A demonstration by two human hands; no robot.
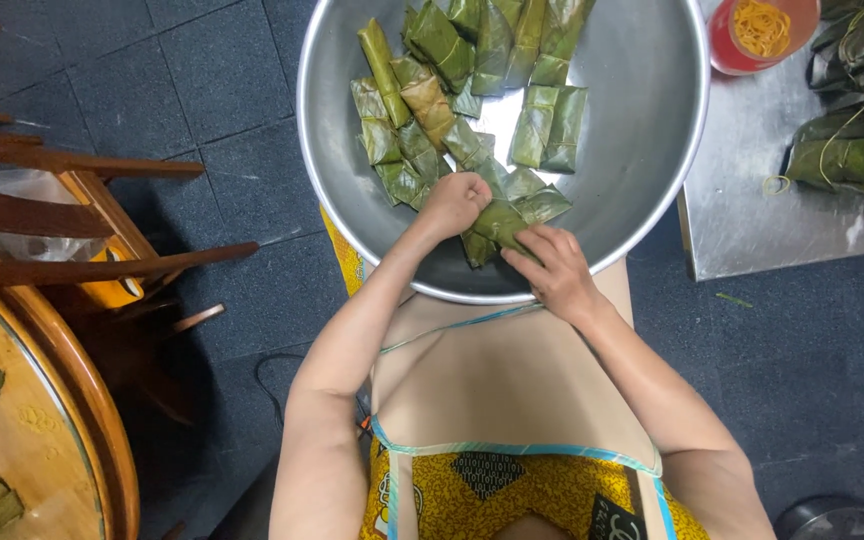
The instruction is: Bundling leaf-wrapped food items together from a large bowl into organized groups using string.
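Observation:
A big round metal basin (642, 170) rests in front of my lap and holds several green leaf-wrapped parcels (549, 125). My left hand (455, 203) is curled in a fist on the near parcels in the basin. My right hand (552, 270) lies at the basin's near rim, fingers closed on a leaf-wrapped parcel (500, 224) that both hands touch. What the left fist grips is hidden by its fingers.
A metal table (752, 180) at right carries a pile of tied leaf parcels (857, 140) and a red cup of yellow rubber bands (760, 30). Wooden chairs (62, 210) and a round wooden table (52, 430) with more parcels stand at left. The floor is dark tile.

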